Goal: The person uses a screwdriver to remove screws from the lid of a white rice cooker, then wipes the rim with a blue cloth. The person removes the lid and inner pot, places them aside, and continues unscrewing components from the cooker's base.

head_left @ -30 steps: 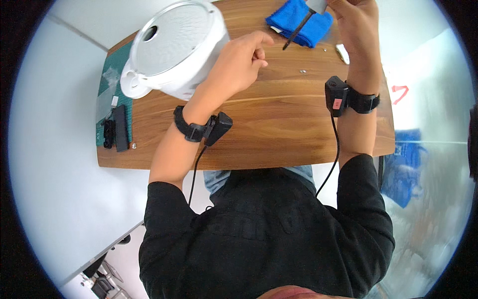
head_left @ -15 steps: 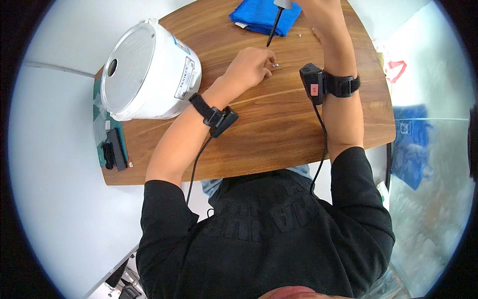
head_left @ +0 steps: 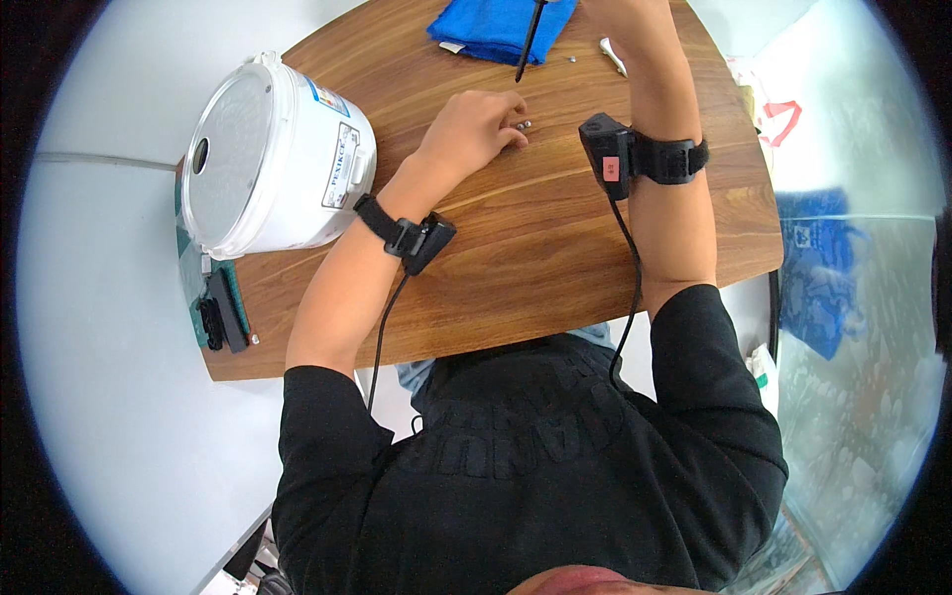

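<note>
My left hand (head_left: 474,127) rests low over the wooden table, fingers closed in a pinch. A small silver screw (head_left: 526,125) shows at its fingertips. At the upper edge is my right hand (head_left: 627,22), partly cut off by the frame. It grips a screwdriver whose dark shaft (head_left: 529,45) slants down toward my left hand. The shaft's tip is a short way above my left fingers, apart from them. The screwdriver's handle is out of view. Behind the shaft lies a folded blue cloth (head_left: 476,25).
A white lidded round container (head_left: 297,169) stands at the left, near a green mat (head_left: 191,297) with dark items (head_left: 228,312). Another small metal piece (head_left: 572,59) and a white slim object (head_left: 613,55) lie by my right hand. Cables run from both wrist straps.
The whole view has shifted, so the table and container appear farther left. The screwdriver's grey upper part has gone out of view. My left hand keeps its pinch.
</note>
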`<state>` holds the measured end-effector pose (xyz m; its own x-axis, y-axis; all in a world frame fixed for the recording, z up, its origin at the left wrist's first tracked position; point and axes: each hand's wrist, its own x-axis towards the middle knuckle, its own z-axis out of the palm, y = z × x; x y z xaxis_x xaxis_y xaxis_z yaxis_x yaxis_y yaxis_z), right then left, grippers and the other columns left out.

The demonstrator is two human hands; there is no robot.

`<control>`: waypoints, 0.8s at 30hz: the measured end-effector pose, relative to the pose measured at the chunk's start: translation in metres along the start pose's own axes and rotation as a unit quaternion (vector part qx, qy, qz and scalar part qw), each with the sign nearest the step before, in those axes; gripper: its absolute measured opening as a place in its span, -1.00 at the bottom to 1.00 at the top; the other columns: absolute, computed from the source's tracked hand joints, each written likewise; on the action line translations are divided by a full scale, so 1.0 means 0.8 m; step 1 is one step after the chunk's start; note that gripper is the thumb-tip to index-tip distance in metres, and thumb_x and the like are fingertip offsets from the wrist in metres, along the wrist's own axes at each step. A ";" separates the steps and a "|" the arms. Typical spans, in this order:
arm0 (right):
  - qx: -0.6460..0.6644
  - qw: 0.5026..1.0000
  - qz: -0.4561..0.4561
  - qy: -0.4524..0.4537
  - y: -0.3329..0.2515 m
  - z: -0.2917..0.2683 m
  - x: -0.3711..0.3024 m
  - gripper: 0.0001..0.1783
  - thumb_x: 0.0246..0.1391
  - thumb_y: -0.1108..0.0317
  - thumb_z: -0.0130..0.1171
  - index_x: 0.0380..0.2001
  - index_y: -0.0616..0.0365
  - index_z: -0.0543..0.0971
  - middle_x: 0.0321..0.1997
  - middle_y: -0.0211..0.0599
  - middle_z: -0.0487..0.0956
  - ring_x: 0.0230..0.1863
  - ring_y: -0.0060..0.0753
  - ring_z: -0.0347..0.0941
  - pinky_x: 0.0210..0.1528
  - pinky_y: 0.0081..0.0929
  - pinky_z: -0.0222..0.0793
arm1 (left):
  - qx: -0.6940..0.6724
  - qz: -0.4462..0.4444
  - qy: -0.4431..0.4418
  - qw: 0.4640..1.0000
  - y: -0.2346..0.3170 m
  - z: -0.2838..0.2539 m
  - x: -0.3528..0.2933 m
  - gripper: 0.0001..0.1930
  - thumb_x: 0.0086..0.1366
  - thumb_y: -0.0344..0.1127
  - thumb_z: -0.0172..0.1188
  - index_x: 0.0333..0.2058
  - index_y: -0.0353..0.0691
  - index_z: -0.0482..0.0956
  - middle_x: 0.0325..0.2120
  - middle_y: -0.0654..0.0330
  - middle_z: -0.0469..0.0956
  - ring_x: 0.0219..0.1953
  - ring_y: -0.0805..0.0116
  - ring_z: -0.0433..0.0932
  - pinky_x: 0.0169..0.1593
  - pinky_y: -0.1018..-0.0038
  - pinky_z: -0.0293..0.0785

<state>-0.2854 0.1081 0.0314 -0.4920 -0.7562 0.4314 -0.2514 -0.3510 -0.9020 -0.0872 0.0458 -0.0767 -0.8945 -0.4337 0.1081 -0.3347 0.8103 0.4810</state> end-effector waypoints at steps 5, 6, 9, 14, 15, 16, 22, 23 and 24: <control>-0.015 0.999 0.032 0.012 -0.006 0.003 -0.001 -0.35 0.07 0.46 0.44 0.19 0.50 0.43 -0.29 -0.19 0.69 -0.30 -0.51 0.62 -0.32 -0.52 0.54 | 0.018 -0.018 0.087 0.996 0.032 -0.052 -0.051 -0.71 0.19 -0.27 0.43 -0.16 -0.27 0.68 -0.32 0.03 0.72 -0.21 0.05 0.71 -0.15 0.24 0.60; -0.022 0.999 0.038 0.013 -0.007 0.005 -0.002 -0.36 0.07 0.45 0.44 0.17 0.50 0.45 -0.29 -0.19 0.69 -0.30 -0.50 0.62 -0.32 -0.52 0.54 | 0.006 -0.015 0.106 0.994 0.043 -0.071 -0.065 -0.73 0.18 -0.29 0.44 -0.18 -0.26 0.68 -0.33 0.04 0.71 -0.23 0.08 0.70 -0.17 0.25 0.58; -0.050 0.998 0.039 -0.012 -0.009 0.025 -0.010 -0.43 0.07 0.45 0.45 0.11 0.48 0.51 -0.28 -0.19 0.70 -0.29 -0.50 0.62 -0.30 -0.52 0.54 | 0.074 -0.016 0.143 0.987 0.073 -0.132 -0.121 -0.78 0.17 -0.33 0.45 -0.22 -0.25 0.69 -0.37 0.08 0.70 -0.30 0.11 0.68 -0.21 0.29 0.55; -0.257 0.870 -0.418 -0.046 0.010 0.023 -0.004 -0.52 0.07 0.43 0.47 0.02 0.42 0.56 -0.26 -0.22 0.70 -0.28 -0.50 0.62 -0.27 -0.50 0.55 | 0.157 -0.032 0.283 0.946 0.079 -0.195 -0.173 -0.79 0.16 -0.32 0.47 -0.26 -0.21 0.69 -0.36 0.13 0.69 -0.27 0.11 0.64 -0.17 0.30 0.52; -0.258 0.844 -0.467 -0.045 0.015 0.036 -0.001 -0.53 0.07 0.42 0.47 0.00 0.41 0.57 -0.26 -0.23 0.70 -0.28 -0.51 0.62 -0.27 -0.50 0.55 | 0.185 -0.054 0.311 0.931 0.074 -0.203 -0.180 -0.79 0.15 -0.30 0.47 -0.25 -0.21 0.70 -0.34 0.14 0.69 -0.24 0.10 0.64 -0.14 0.29 0.52; -0.203 0.899 -0.384 -0.053 0.008 0.051 -0.007 -0.54 0.07 0.42 0.47 -0.01 0.40 0.57 -0.26 -0.23 0.69 -0.28 -0.51 0.61 -0.27 -0.50 0.55 | 0.206 -0.073 0.340 0.915 0.067 -0.211 -0.187 -0.78 0.15 -0.28 0.47 -0.25 -0.20 0.70 -0.32 0.14 0.69 -0.21 0.09 0.64 -0.12 0.28 0.52; 0.003 0.992 -0.039 -0.120 -0.033 0.091 -0.031 -0.61 0.09 0.42 0.46 -0.07 0.35 0.57 -0.30 -0.28 0.68 -0.31 -0.55 0.59 -0.30 -0.53 0.51 | 0.253 -0.163 0.271 0.914 0.033 -0.200 -0.188 -0.32 0.04 -0.04 0.55 0.08 -0.31 0.61 0.05 -0.05 0.58 0.07 0.00 0.56 0.16 0.12 0.44; -0.004 0.991 -0.041 -0.129 -0.041 0.095 -0.030 -0.62 0.08 0.43 0.46 -0.08 0.35 0.57 -0.31 -0.29 0.67 -0.32 -0.56 0.58 -0.31 -0.54 0.50 | 0.264 -0.147 0.292 0.907 0.026 -0.196 -0.185 -0.32 0.04 -0.03 0.55 0.08 -0.31 0.61 0.07 -0.05 0.58 0.08 0.00 0.56 0.17 0.10 0.43; -0.012 0.989 -0.044 -0.138 -0.051 0.100 -0.030 -0.63 0.08 0.44 0.46 -0.09 0.35 0.57 -0.32 -0.30 0.67 -0.33 -0.56 0.57 -0.31 -0.55 0.49 | 0.274 -0.132 0.313 0.900 0.019 -0.193 -0.183 -0.31 0.05 -0.03 0.55 0.09 -0.30 0.61 0.08 -0.05 0.58 0.09 0.00 0.56 0.18 0.08 0.42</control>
<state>-0.1964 0.0962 0.0568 -0.2227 -0.8465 0.4836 -0.3035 -0.4112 -0.8596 0.0846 0.0612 0.0489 -0.4775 -0.6371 0.6050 -0.7603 0.6448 0.0789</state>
